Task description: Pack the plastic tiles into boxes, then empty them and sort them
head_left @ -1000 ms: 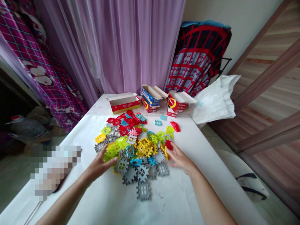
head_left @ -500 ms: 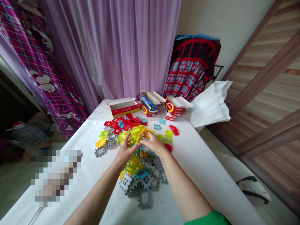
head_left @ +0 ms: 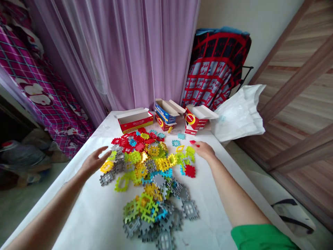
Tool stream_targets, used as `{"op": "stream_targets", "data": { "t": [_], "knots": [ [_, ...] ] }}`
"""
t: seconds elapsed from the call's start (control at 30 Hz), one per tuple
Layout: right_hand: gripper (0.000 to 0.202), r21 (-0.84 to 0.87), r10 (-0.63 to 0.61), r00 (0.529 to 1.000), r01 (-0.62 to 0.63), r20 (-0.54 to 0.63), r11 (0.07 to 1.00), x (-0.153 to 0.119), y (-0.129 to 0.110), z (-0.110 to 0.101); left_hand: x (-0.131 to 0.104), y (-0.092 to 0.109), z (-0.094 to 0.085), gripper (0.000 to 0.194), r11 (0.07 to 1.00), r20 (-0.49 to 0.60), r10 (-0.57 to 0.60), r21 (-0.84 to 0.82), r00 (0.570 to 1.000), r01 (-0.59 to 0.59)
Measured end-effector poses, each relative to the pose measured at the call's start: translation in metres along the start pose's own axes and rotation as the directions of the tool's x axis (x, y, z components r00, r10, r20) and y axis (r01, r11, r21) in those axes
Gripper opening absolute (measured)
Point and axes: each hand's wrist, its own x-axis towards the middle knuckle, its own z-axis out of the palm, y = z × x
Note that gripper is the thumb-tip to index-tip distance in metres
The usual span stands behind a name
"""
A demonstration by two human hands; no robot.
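A loose pile of notched plastic building tiles in yellow, green, grey, blue and red (head_left: 142,170) spreads down the middle of the white table. My left hand (head_left: 94,162) is at the pile's left side, fingers apart and nothing in them, near a yellow tile (head_left: 107,166) and grey tiles. On the far right, my right hand (head_left: 205,150) reaches inward with fingers stretched, partly covering a red piece (head_left: 193,142); whether it touches that piece I cannot tell. A separate red tile (head_left: 190,171) lies below it. Grey tiles (head_left: 165,239) gather at the near end.
At the back stand an open red box (head_left: 135,121), a blue box (head_left: 165,116) on a red one, and another opened red box (head_left: 197,119). A white bag (head_left: 239,114) hangs at the table's right edge. A purple curtain (head_left: 135,52) is behind.
Both hands have moved apart from the middle, letting go of a yellow and green bunch of tiles. These tiles now lie scattered over the pile. The view has shifted slightly.
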Motion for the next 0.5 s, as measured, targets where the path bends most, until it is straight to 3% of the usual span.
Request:
{"op": "stream_targets", "data": {
  "t": [0.07, 0.13, 0.2, 0.27, 0.37, 0.5],
  "knots": [
    [0.047, -0.054, 0.166, 0.982, -0.171, -0.09, 0.984, 0.009, 0.016, 0.016, 0.022, -0.013, 0.005, 0.076, 0.997, -0.061, 0.03, 0.078, 0.998, -0.025],
    [0.056, -0.011, 0.196, 0.975, -0.198, -0.102, 0.98, 0.009, 0.017, 0.037, 0.036, -0.018, 0.02, 0.074, 0.99, -0.085, 0.076, 0.125, 0.993, -0.065],
    [0.056, 0.091, 0.114, 0.988, -0.104, -0.108, 0.99, 0.004, 0.003, 0.057, 0.04, -0.019, 0.041, 0.069, 0.981, -0.07, 0.139, 0.149, 0.988, -0.127],
    [0.047, 0.242, -0.057, 0.996, 0.071, -0.064, 0.968, 0.0, -0.017, 0.071, 0.038, -0.018, 0.062, 0.06, 0.962, -0.029, 0.229, 0.157, 0.973, -0.222],
    [0.043, 0.306, -0.241, 0.964, 0.265, -0.116, 0.914, 0.012, -0.048, 0.074, 0.039, -0.015, 0.077, 0.057, 0.937, -0.037, 0.309, 0.18, 0.95, -0.298],
    [0.034, 0.132, -0.136, 0.968, 0.165, -0.209, 0.977, 0.063, -0.077, 0.065, 0.07, -0.013, 0.071, 0.052, 0.904, -0.102, 0.379, 0.252, 0.92, -0.345]
  ]
}}
